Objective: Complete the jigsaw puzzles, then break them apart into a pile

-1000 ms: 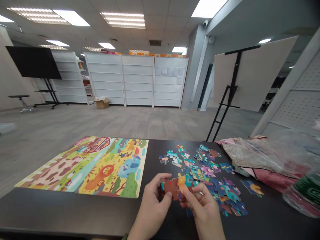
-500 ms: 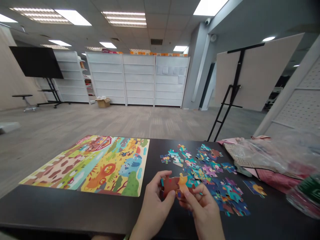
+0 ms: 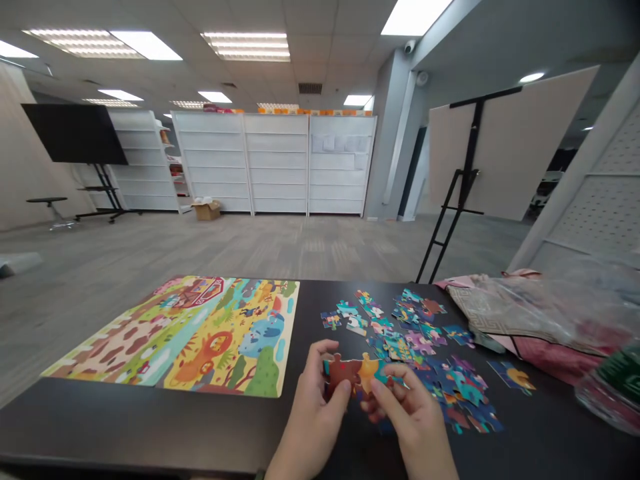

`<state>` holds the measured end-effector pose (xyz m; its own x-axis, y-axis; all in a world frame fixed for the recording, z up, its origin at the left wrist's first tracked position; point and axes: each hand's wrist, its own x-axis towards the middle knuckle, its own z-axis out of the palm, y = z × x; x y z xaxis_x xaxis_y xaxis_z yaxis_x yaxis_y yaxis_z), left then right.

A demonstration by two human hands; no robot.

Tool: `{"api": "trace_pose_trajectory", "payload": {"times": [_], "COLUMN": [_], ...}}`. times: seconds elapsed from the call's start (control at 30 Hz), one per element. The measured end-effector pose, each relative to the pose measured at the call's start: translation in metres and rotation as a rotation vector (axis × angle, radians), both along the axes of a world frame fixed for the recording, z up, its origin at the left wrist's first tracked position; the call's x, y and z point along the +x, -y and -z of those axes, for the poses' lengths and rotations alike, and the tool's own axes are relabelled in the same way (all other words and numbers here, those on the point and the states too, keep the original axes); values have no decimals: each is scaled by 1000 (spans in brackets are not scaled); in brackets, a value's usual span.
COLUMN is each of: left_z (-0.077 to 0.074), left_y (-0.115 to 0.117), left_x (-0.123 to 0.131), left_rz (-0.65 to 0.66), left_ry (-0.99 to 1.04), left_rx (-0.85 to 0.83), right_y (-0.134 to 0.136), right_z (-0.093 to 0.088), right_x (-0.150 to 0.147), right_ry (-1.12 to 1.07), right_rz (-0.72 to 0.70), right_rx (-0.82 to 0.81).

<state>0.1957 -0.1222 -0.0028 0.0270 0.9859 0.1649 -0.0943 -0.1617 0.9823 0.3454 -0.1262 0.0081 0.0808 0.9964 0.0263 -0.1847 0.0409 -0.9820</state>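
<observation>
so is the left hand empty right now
No, the left hand grips a reddish-brown, knobbed jigsaw piece, its thumb lying across the front.

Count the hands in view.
2: the left hand, on the brown side of the held puzzle pieces, and the right hand, on their teal side. No other hands show.

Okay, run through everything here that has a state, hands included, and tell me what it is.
Left hand: pinching the brown puzzle piece
Right hand: pinching the orange puzzle piece
These two pieces: edge to edge; whether locked, unclear
Loose puzzle pieces: scattered, some overlapping
Picture board: flat, picture up
Screen: dark
Ceiling lights: lit
Cardboard box: open
Easel: standing
</observation>
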Motion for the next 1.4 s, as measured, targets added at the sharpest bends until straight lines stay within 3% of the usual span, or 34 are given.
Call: {"api": "trace_pose_trajectory", "payload": {"times": [0.5, 0.6, 0.7, 0.8, 0.9, 1.07, 1.23, 1.4], "left_z": [-3, -4, -1, 5, 9, 6, 3, 1], "left_y": [-7, -7, -9, -11, -13, -9, -5, -5], "left_x": [-5, -13, -20, -20, -17, -24, -34, -32], "left_rz": [0, -56, -122, -213, -233, -22, 78, 83], "left_ry": [21, -137, -434, -640, -701, -762, -774, -791], "left_rx": [-51, -24, 9, 94, 168, 158, 142, 123], "right_y": [-6, -13, -20, -26, -29, -25, -9, 0], "right_z": [3, 8, 11, 14, 20, 20, 6, 3], "right_x": [0, 12, 36, 57, 61, 55, 62, 59], "right_ry": [87, 215, 458, 608, 730, 1134, 1264, 1332], "right_rz": [-11, 80, 199, 210, 141, 0, -210, -208], "right_rx": [3, 30, 92, 99, 157, 338, 341, 279]}}
